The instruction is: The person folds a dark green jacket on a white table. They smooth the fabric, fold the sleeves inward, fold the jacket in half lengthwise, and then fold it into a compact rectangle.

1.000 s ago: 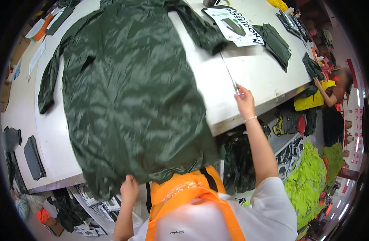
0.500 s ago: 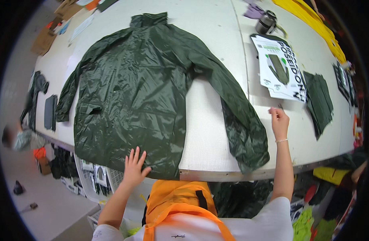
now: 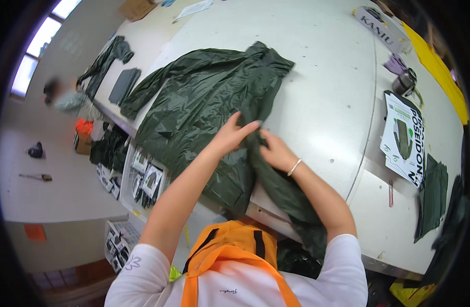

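A dark green rain jacket [image 3: 199, 107] lies on the white table, with its right side gathered and folded inward. My left hand [image 3: 232, 135] is at the fold beside the sleeve, thumb and forefinger showing and gripping the cloth, the other fingers partly hidden. Close beside it my right hand [image 3: 278, 152] is closed on the upper part of the right sleeve [image 3: 283, 192]. This sleeve trails toward me under my right forearm and hangs over the table's front edge. The far left sleeve [image 3: 143, 94] still lies spread out.
To the right lie printed packaging sheets [image 3: 401, 135], a folded green garment [image 3: 433, 197] and a small pinkish tool [image 3: 391, 194]. A metal flask [image 3: 404, 81] stands behind them. A dark folded piece [image 3: 125, 86] sits on the left. Below is a white crate [image 3: 126, 192] of packages.
Both hands have moved onto the jacket's right side and now grip it. That side has been drawn inward and the sleeve pulled toward me. My view has turned left.
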The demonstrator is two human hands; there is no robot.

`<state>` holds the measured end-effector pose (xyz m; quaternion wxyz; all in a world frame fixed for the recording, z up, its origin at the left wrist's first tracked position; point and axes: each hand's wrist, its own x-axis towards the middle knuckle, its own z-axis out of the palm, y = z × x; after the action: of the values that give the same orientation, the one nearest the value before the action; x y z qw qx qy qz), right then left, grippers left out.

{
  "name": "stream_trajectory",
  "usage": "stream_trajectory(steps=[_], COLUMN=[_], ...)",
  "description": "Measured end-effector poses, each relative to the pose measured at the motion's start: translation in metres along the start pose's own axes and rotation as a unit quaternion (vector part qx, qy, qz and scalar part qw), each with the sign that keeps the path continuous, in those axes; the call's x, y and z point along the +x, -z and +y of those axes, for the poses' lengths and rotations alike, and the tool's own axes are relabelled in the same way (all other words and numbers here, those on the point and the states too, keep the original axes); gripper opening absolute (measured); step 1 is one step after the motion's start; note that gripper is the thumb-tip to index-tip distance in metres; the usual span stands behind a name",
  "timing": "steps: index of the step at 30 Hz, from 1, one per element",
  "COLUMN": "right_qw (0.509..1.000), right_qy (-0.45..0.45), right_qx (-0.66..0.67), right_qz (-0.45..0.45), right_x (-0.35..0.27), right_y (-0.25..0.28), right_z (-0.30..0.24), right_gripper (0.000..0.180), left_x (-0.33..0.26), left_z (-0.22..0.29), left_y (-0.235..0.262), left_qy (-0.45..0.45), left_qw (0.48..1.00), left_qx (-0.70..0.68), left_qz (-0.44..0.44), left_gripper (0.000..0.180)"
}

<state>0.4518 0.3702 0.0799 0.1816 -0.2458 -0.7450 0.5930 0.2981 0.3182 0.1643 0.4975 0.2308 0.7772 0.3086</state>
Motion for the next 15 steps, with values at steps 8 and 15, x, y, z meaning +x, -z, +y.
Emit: stream_trajectory(steps=[8, 15], right_qw=[0.902, 0.872], right_qy=[-0.183, -0.235], right_qx=[0.391, 0.221], right_qz=[-0.009, 0.368], right_x=[-0.024, -0.017], right_y=[-0.054, -0.199], right_z=[0.005, 0.043], right_gripper=[0.036, 0.036], left_x=[-0.103, -0.271], left_z=[0.000, -0.006], left_y=[0.107, 0.295], left_qy=[-0.184, -0.570], left_qw=[0.983, 0.790], left_qx=[-0.003, 0.015], left_qz=[-0.014, -0.225], left_gripper=[0.030, 0.025])
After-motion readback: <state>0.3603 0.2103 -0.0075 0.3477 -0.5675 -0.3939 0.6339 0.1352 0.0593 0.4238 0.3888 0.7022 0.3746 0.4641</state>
